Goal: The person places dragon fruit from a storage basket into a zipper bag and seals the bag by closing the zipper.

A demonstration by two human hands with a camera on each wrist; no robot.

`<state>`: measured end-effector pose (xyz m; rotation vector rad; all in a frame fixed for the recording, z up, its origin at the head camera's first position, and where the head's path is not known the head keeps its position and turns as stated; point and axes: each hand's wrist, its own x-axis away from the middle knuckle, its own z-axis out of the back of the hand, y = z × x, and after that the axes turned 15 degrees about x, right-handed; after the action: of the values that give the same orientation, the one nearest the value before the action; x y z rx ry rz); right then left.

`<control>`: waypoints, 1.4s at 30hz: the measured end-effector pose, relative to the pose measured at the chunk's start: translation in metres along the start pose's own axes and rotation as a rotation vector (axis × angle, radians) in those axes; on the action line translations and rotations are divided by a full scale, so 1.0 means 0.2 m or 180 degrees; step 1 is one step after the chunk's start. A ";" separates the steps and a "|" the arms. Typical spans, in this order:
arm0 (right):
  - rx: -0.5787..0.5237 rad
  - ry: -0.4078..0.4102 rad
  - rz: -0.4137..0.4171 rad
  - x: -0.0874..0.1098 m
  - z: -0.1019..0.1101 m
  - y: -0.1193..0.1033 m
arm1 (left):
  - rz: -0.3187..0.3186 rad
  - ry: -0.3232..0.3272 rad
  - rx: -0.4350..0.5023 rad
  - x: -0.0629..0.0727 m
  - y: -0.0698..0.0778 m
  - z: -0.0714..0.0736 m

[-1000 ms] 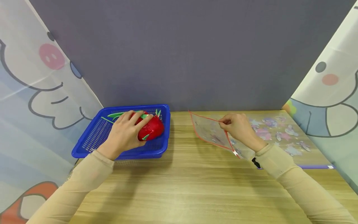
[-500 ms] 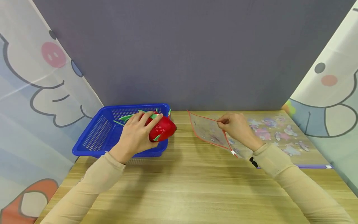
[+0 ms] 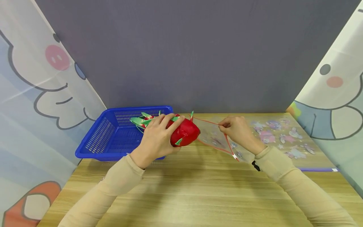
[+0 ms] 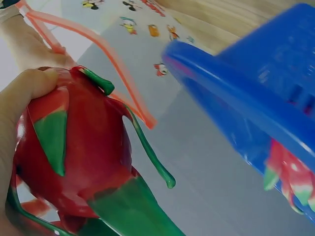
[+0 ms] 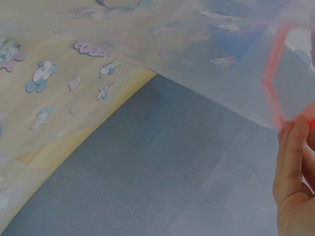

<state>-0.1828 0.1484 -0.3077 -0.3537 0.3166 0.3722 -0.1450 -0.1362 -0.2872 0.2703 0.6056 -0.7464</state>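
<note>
My left hand [image 3: 157, 137] grips a glossy red dragon fruit [image 3: 186, 132] with green scales, raised beyond the basket's right side. In the left wrist view, the thumb presses against the fruit [image 4: 91, 142], and long green leaf tips hang from it. My right hand [image 3: 239, 130] pinches the red-edged mouth of a clear zip bag [image 3: 211, 135] printed with small cartoon figures. That mouth gapes toward the fruit, which overlaps its left corner in the head view. From the right wrist, the fingers [image 5: 294, 152] show at the red strip.
A blue slotted basket [image 3: 105, 155] stands at the left. Red-and-green pieces [image 4: 290, 172] show by its wall in the left wrist view. Another printed clear bag with a purple edge [image 3: 317, 169] lies flat at the right. A grey panel [image 3: 181, 56] rises behind the wooden table [image 3: 181, 195].
My left hand has lifted the dragon fruit out of the basket and carried it right to the bag's mouth. The right hand has stayed nearly still, holding the bag's edge.
</note>
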 end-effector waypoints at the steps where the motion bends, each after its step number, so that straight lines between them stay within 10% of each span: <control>1: 0.0019 0.0012 0.0013 0.00 0.00 0.00 | -0.0010 -0.0003 0.0003 -0.01 0.01 -0.01; 26: 0.0055 0.0160 0.0221 0.00 -0.03 -0.09 | -0.0520 0.0050 -0.0522 -0.07 0.14 -0.15; 42: 0.0045 0.0262 0.0178 -0.01 -0.02 -0.11 | -0.0701 -0.0256 -0.0673 -0.01 0.18 -0.27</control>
<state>-0.1770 0.1262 -0.3050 -0.3472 0.4101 0.4109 -0.1426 -0.0871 -0.3283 -0.0223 0.6384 -0.8930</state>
